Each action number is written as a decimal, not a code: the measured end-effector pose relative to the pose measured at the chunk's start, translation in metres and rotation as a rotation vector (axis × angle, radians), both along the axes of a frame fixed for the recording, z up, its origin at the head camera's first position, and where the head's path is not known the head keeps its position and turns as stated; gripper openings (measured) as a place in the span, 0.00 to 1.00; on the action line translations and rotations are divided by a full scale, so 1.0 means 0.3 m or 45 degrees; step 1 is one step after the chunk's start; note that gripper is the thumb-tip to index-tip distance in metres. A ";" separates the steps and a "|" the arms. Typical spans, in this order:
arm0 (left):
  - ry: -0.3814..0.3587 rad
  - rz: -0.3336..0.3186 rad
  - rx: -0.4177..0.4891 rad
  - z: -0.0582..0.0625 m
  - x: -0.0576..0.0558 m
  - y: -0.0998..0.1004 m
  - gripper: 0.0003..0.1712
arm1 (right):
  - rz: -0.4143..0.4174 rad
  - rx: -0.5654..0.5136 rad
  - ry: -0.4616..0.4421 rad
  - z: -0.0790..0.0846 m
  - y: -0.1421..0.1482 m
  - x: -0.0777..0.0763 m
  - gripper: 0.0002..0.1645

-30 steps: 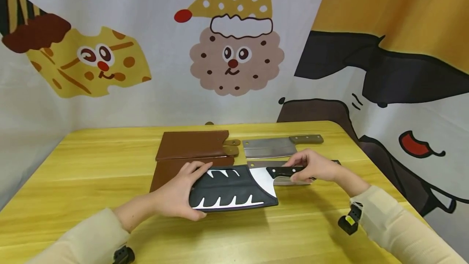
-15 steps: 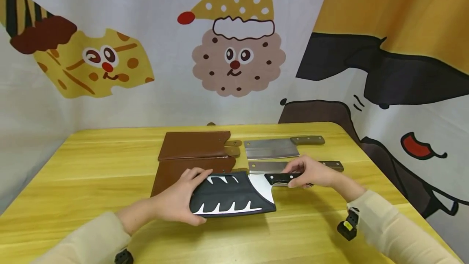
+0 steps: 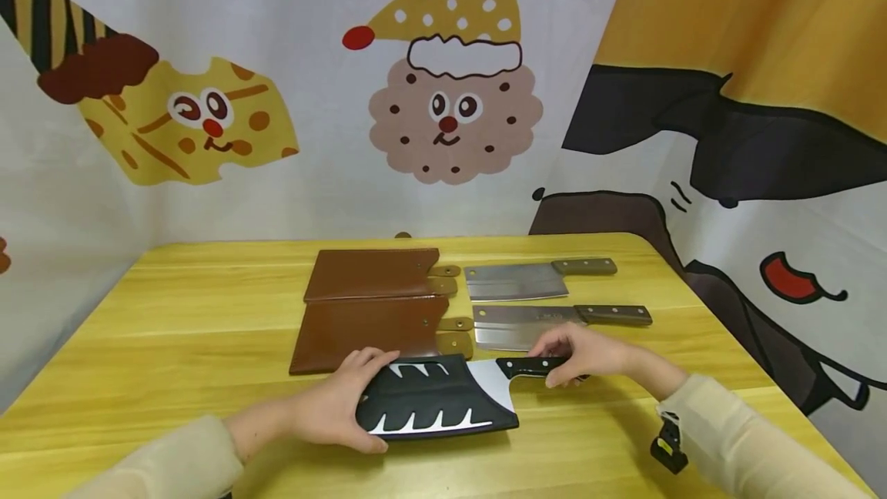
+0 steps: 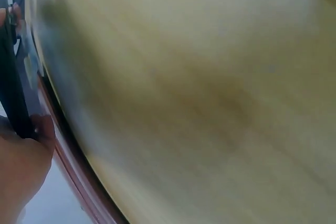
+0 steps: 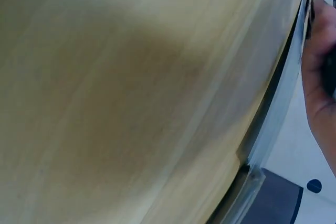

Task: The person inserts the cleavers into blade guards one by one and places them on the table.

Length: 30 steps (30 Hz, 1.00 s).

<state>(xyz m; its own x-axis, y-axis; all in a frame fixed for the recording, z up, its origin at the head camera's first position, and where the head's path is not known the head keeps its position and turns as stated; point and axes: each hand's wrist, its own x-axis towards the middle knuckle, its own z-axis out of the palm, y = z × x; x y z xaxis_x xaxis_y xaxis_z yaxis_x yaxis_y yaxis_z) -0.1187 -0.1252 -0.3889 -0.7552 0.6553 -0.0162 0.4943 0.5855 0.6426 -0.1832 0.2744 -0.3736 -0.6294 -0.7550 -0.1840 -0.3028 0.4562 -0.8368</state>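
Your left hand [image 3: 339,406] grips the far-left end of a black sheath [image 3: 436,399] with white tooth-shaped marks, its thumb by the lower edge and its fingers over the upper one. Your right hand [image 3: 582,356] pinches the riveted black handle [image 3: 530,366] of the cleaver [image 3: 493,382] inside it, so the sheathed cleaver lies lengthwise between your two hands, with a strip of pale blade showing where the sheath ends. Just past your left hand, two brown sheaths [image 3: 363,329] lie one behind the other on the wooden surface [image 3: 208,314], their tan straps [image 3: 455,343] pointing toward your right-hand side. Just beyond your right hand is a bare cleaver [image 3: 513,326] with a brown handle; its blade is partly covered by your fingers in the head view. A second bare cleaver [image 3: 516,281] lies farther from you, behind that one. Behind everything, facing you, hangs a printed curtain [image 3: 326,206] with cartoon faces. Both wrist views show mostly blurred surface beside your hands.
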 end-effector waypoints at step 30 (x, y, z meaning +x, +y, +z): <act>0.268 0.189 0.043 0.011 -0.165 -0.156 0.46 | -0.275 0.201 0.407 0.055 0.161 -0.046 0.25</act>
